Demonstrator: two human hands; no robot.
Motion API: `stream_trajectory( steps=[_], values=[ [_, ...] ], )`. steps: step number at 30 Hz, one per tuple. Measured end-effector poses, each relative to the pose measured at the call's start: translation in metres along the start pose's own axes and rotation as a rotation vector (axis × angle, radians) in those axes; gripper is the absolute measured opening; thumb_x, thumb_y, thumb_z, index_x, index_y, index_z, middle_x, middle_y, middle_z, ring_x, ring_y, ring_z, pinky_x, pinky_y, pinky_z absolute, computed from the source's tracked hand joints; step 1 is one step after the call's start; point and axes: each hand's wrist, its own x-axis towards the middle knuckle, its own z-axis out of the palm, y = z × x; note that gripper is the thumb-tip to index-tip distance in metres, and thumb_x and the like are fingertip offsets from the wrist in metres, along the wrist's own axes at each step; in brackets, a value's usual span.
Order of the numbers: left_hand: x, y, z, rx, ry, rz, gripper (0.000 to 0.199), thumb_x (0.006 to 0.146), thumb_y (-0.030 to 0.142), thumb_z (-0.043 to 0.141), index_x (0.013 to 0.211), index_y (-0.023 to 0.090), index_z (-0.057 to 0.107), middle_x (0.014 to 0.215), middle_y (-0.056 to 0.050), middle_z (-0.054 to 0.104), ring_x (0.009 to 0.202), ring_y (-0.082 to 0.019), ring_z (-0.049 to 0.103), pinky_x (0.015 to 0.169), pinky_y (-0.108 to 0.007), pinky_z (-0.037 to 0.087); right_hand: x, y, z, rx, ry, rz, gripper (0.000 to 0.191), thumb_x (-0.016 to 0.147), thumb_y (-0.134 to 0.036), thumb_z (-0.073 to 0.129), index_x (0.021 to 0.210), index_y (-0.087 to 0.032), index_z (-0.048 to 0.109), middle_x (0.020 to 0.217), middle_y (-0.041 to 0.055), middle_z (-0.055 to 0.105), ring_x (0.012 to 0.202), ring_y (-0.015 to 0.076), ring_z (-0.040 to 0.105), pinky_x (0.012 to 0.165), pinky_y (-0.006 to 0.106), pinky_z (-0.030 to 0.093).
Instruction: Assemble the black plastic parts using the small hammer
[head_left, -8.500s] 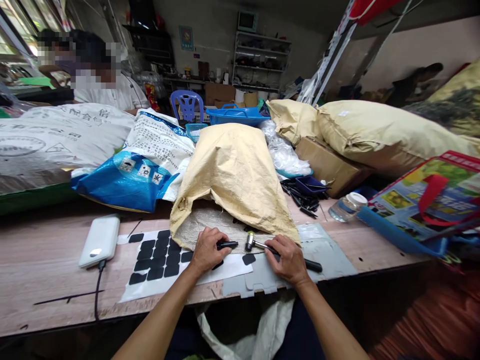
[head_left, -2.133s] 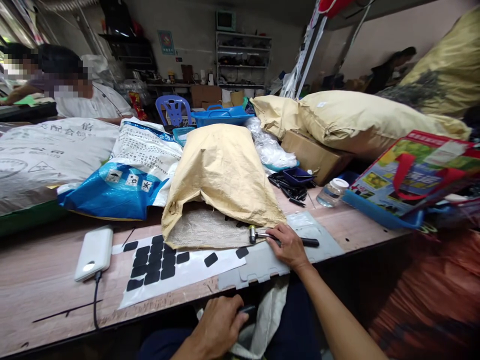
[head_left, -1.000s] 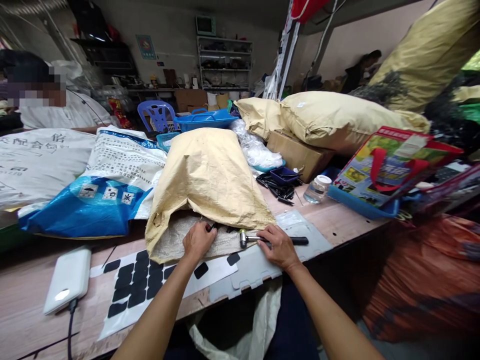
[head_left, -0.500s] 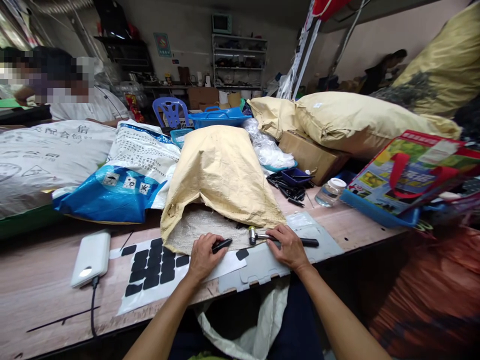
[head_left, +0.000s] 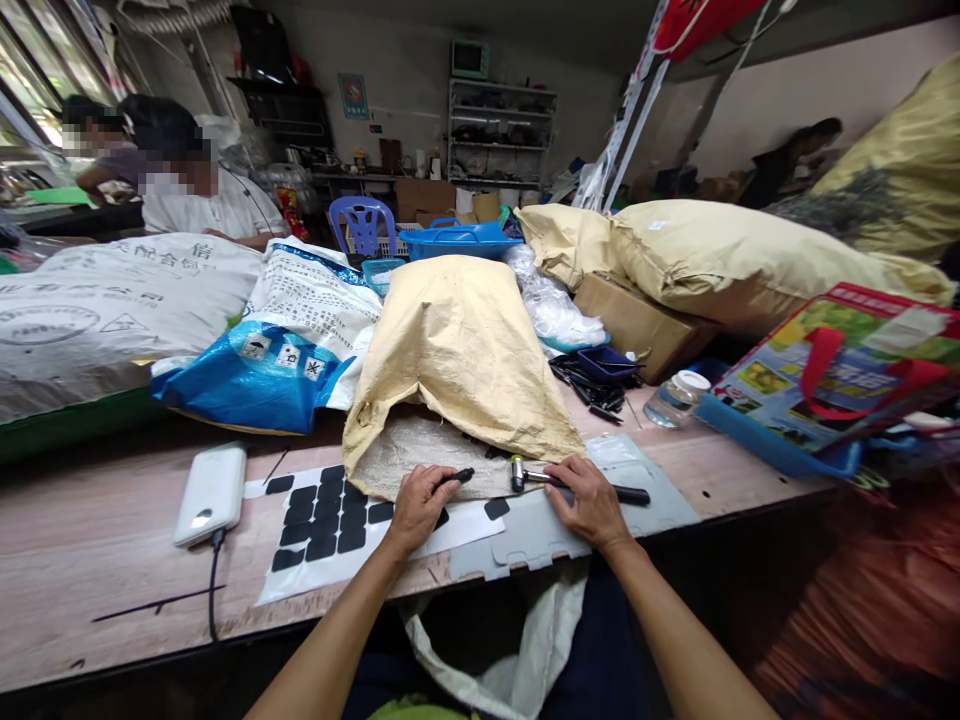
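Observation:
My left hand [head_left: 418, 508] is closed on a small black cylindrical piece [head_left: 462, 476], whose end sticks out past the fingertips. It is just in front of the mouth of a cream woven sack [head_left: 457, 340]. My right hand [head_left: 589, 503] is closed around the shaft of a small hammer [head_left: 517, 474], which lies sideways with its head toward my left hand. Under the hammer is a grey sheet [head_left: 652, 480] with a notched edge. A white backing sheet [head_left: 360, 568] with several black rounded-square stickers [head_left: 324, 525] lies by my left wrist.
A white power bank [head_left: 212, 495] with a cable lies at left. A blue-and-white sack [head_left: 270, 340] stands behind it. Black parts [head_left: 589, 385], a clear jar [head_left: 675, 398] and a blue tray [head_left: 780, 440] bearing a colourful bag are at right. Two people [head_left: 187, 190] sit at far left.
The view has swung a little to the left. The black piece in my left hand has tilted slightly upward at its tip. My right hand stays on the hammer.

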Motion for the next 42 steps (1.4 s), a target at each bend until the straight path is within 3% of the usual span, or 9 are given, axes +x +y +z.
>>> stream_trajectory(
  steps=[5, 9, 23, 26, 29, 32, 35, 39, 42],
  values=[
    [-0.001, 0.005, -0.004, -0.035, -0.025, -0.011, 0.035, 0.102, 0.044, 0.044, 0.105, 0.026, 0.073, 0.091, -0.002, 0.075, 0.095, -0.024, 0.060, 0.090, -0.039, 0.042, 0.000, 0.000, 0.001, -0.017, -0.008, -0.006, 0.020, 0.092, -0.028, 0.059, 0.109, -0.023, 0.070, 0.096, 0.0063, 0.062, 0.094, 0.0233, 0.058, 0.087, 0.037, 0.049],
    [-0.002, 0.010, -0.008, -0.049, -0.050, -0.023, 0.045, 0.105, 0.046, 0.034, 0.089, 0.025, 0.070, 0.082, -0.002, 0.071, 0.090, -0.023, 0.059, 0.088, -0.037, 0.041, 0.001, -0.002, 0.000, -0.022, -0.011, -0.010, 0.020, 0.093, -0.029, 0.059, 0.109, -0.022, 0.070, 0.096, 0.0064, 0.062, 0.094, 0.0231, 0.058, 0.087, 0.038, 0.049],
    [-0.003, 0.013, -0.010, 0.056, -0.112, -0.003, 0.049, 0.106, 0.042, 0.028, 0.075, 0.024, 0.060, 0.077, -0.001, 0.067, 0.089, -0.022, 0.058, 0.092, -0.038, 0.038, 0.003, -0.001, -0.003, 0.002, -0.028, -0.004, 0.021, 0.092, -0.028, 0.058, 0.109, -0.022, 0.070, 0.097, 0.0073, 0.063, 0.095, 0.0249, 0.058, 0.088, 0.040, 0.050],
    [-0.004, 0.014, -0.010, 0.053, -0.116, 0.001, 0.045, 0.106, 0.044, 0.032, 0.084, 0.024, 0.066, 0.080, -0.001, 0.069, 0.089, -0.022, 0.058, 0.092, -0.039, 0.037, 0.004, -0.011, -0.006, 0.006, 0.021, -0.012, 0.029, 0.090, -0.028, 0.060, 0.118, -0.023, 0.068, 0.104, 0.0085, 0.065, 0.102, 0.0278, 0.059, 0.092, 0.044, 0.049],
    [-0.004, 0.014, -0.010, 0.050, -0.117, 0.012, 0.039, 0.105, 0.046, 0.037, 0.101, 0.026, 0.071, 0.092, -0.002, 0.073, 0.095, -0.023, 0.058, 0.093, -0.040, 0.034, 0.010, -0.042, -0.004, 0.100, 0.120, 0.010, 0.040, 0.088, -0.027, 0.062, 0.128, -0.024, 0.064, 0.113, 0.0100, 0.064, 0.106, 0.0287, 0.059, 0.096, 0.045, 0.049],
    [-0.004, 0.013, -0.009, 0.076, -0.127, 0.026, 0.039, 0.104, 0.047, 0.039, 0.106, 0.026, 0.072, 0.100, -0.003, 0.074, 0.099, -0.024, 0.057, 0.093, -0.041, 0.033, 0.019, -0.079, 0.004, 0.373, -0.032, 0.011, 0.050, 0.089, -0.023, 0.060, 0.139, -0.024, 0.054, 0.104, 0.0062, 0.066, 0.083, 0.0194, 0.061, 0.079, 0.033, 0.053],
    [-0.005, 0.013, -0.009, 0.102, -0.143, 0.031, 0.041, 0.104, 0.048, 0.037, 0.106, 0.027, 0.072, 0.100, -0.004, 0.074, 0.098, -0.024, 0.056, 0.093, -0.042, 0.034, 0.028, -0.101, 0.015, 0.394, -0.185, -0.012, 0.044, 0.086, -0.025, 0.067, 0.129, -0.023, 0.057, 0.100, 0.0044, 0.067, 0.083, 0.0176, 0.061, 0.075, 0.029, 0.050],
    [-0.005, 0.012, -0.009, 0.129, -0.195, 0.094, 0.041, 0.104, 0.045, 0.038, 0.095, 0.027, 0.074, 0.094, -0.002, 0.074, 0.095, -0.023, 0.055, 0.092, -0.042, 0.033, 0.033, -0.102, 0.023, 0.281, -0.242, -0.100, 0.021, 0.089, -0.031, 0.068, 0.106, -0.021, 0.060, 0.094, 0.0037, 0.066, 0.083, 0.0176, 0.060, 0.074, 0.029, 0.045],
    [-0.004, 0.013, -0.009, 0.161, -0.229, 0.133, 0.041, 0.103, 0.044, 0.040, 0.087, 0.027, 0.073, 0.087, -0.001, 0.073, 0.091, -0.022, 0.054, 0.092, -0.042, 0.032, 0.033, -0.098, 0.024, 0.208, -0.269, -0.203, 0.015, 0.091, -0.033, 0.067, 0.098, -0.022, 0.060, 0.090, 0.0030, 0.065, 0.081, 0.0177, 0.057, 0.072, 0.029, 0.041]
  ],
)
